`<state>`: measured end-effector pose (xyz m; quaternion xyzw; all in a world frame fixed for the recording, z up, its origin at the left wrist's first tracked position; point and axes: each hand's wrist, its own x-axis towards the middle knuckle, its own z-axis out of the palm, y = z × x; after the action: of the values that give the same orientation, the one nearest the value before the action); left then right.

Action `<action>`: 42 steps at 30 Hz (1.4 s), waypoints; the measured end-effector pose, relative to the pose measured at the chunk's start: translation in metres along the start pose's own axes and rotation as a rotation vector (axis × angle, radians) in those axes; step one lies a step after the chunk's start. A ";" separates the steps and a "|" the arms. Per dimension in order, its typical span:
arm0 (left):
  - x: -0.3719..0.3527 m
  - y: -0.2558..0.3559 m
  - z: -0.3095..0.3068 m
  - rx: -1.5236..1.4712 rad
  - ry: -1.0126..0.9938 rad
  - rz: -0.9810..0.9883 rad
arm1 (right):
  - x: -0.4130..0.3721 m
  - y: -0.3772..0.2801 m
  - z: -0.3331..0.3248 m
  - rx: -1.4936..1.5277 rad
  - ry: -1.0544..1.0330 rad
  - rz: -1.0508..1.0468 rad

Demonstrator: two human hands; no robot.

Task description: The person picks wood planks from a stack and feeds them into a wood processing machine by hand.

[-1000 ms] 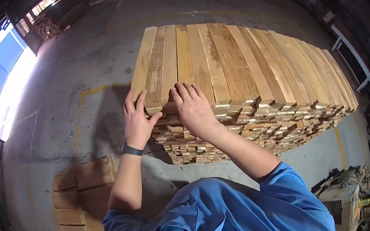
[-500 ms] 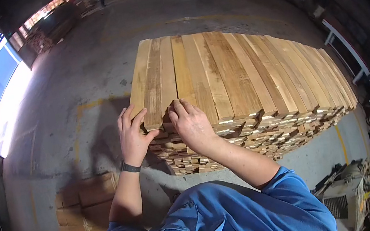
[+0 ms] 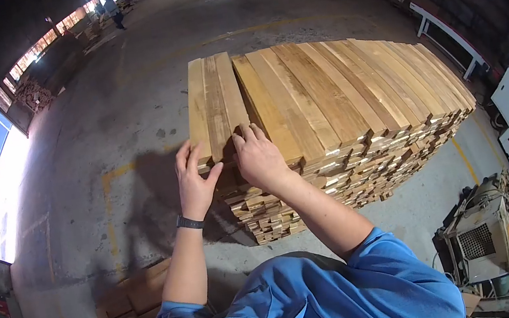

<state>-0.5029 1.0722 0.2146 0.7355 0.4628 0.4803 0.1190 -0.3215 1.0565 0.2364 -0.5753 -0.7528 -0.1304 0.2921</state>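
My left hand [image 3: 195, 182] and right hand [image 3: 259, 158] clamp the near end of three top boards [image 3: 212, 96] at centre frame — one hand on each side edge. The boards run toward the upper middle, along the left side of the plank stack [image 3: 359, 110].

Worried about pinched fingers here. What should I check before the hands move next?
1. Left hand on the end of the three left planks: ok, fingers on top.
2. Right hand on the same planks: ok, fingers on top.
3. Grip closed firmly: cannot tell.
4. Planks parted from the stack: ok, a gap shows.
5. Right fingertips clear of that gap: cannot tell.
6. Other person far off: ok.
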 end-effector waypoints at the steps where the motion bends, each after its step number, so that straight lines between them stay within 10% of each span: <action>1: 0.001 0.001 -0.003 0.010 0.033 -0.010 | -0.001 -0.002 0.000 0.067 -0.140 0.059; 17: -0.062 0.021 -0.059 -0.121 -0.141 0.127 | -0.072 -0.032 -0.082 0.259 -0.107 0.131; 25: -0.073 0.009 -0.043 -1.403 -0.073 -0.816 | -0.134 -0.014 -0.059 1.490 -0.152 1.021; 41: -0.113 0.078 -0.019 -1.394 0.006 -1.184 | -0.143 0.026 -0.061 2.171 -0.424 0.894; 42: -0.131 0.074 -0.016 -1.043 -0.043 -0.839 | -0.146 0.033 -0.064 2.150 -0.459 0.908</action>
<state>-0.4888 0.9237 0.1910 0.3484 0.4143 0.5395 0.6449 -0.2474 0.9169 0.1969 -0.2590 -0.2382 0.7897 0.5026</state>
